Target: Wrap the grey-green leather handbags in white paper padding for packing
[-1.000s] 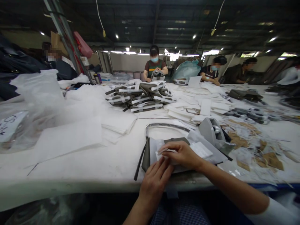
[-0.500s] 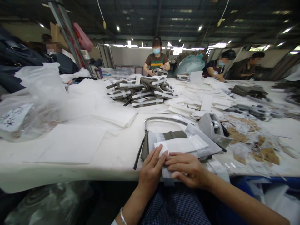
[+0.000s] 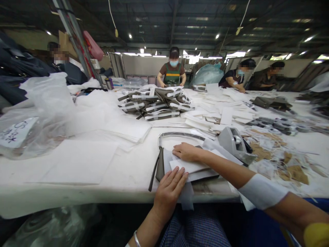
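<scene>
Left of the grey bag [image 3: 160, 165], white sheets [image 3: 77, 161] lie flat, presumably for easy lifting. On the bag, which rests on the worktop [image 3: 125, 173], the left hand [image 3: 171, 187] lies flat, fingers extended, seemingly steadying the white packing [image 3: 192, 166]; the right hand [image 3: 185, 152], palm down and unclenched, appears to press it farther up. Right of the bag stands a grey dispenser [image 3: 228, 142], likely for quick reach.

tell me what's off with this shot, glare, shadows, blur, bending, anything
Head view: ceiling lamps glare against the dark roof; also in the head view, the white table's near edge bows, likely lens distortion, and shadow swallows detail beneath it; still head view, the left hand looks fairly clear, the dark items at far right smeared.
</scene>
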`<state>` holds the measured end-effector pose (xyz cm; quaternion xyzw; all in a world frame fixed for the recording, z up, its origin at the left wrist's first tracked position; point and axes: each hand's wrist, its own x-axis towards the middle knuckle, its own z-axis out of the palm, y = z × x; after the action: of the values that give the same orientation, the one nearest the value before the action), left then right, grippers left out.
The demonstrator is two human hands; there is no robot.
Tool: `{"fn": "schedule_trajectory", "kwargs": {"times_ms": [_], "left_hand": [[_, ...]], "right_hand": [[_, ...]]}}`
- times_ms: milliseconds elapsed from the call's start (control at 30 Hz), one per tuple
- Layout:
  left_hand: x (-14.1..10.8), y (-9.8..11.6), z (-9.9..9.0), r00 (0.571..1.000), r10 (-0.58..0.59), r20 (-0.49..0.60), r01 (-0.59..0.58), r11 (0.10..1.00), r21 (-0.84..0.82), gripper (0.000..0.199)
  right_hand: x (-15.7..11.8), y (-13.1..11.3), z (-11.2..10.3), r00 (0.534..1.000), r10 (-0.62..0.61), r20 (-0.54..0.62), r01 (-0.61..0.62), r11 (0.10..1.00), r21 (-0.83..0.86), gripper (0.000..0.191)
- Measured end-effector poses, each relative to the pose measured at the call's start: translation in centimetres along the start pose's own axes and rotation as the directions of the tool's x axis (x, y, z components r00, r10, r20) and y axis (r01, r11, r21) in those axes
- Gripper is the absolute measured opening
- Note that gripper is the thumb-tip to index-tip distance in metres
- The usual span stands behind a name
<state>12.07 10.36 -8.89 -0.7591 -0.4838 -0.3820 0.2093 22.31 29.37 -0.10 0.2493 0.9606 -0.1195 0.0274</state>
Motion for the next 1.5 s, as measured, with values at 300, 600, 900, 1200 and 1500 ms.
{"fn": "schedule_trajectory", "kwargs": {"times_ms": [300, 600, 900, 1200, 1500], "left_hand": [[0.2, 0.3, -0.3, 1.000, -0.009, 0.002, 0.009, 1.000, 0.028, 0.044], [0.2, 0.0, -0.5, 0.997, -0.019, 0.069, 0.022, 0.999, -0.041, 0.050], [0.6, -0.3, -1.0, 0.989, -0.027, 0.146, 0.043, 0.993, -0.109, 0.058], [1.0, -0.5, -1.1, 0.984, -0.001, 0.176, 0.015, 0.997, -0.080, 0.062], [0.8, -0.5, -1.0, 0.980, -0.036, 0.197, 0.054, 0.995, -0.085, 0.060]], "right_hand": [[-5.8, -2.0, 2.0, 0.976, -0.114, -0.185, 0.113, 0.994, -0.016, 0.038], [-16.3, -3.4, 4.8, 0.794, -0.270, -0.544, 0.269, 0.959, -0.084, 0.036], [-16.0, -4.2, 11.0, 0.701, -0.494, -0.514, 0.279, 0.854, -0.439, 0.032], [-15.6, -6.0, 11.6, 0.624, -0.433, -0.651, 0.417, 0.889, -0.191, 0.012], [-17.2, -5.4, 8.9, 0.640, -0.444, -0.627, 0.389, 0.891, -0.233, 0.023]]}}
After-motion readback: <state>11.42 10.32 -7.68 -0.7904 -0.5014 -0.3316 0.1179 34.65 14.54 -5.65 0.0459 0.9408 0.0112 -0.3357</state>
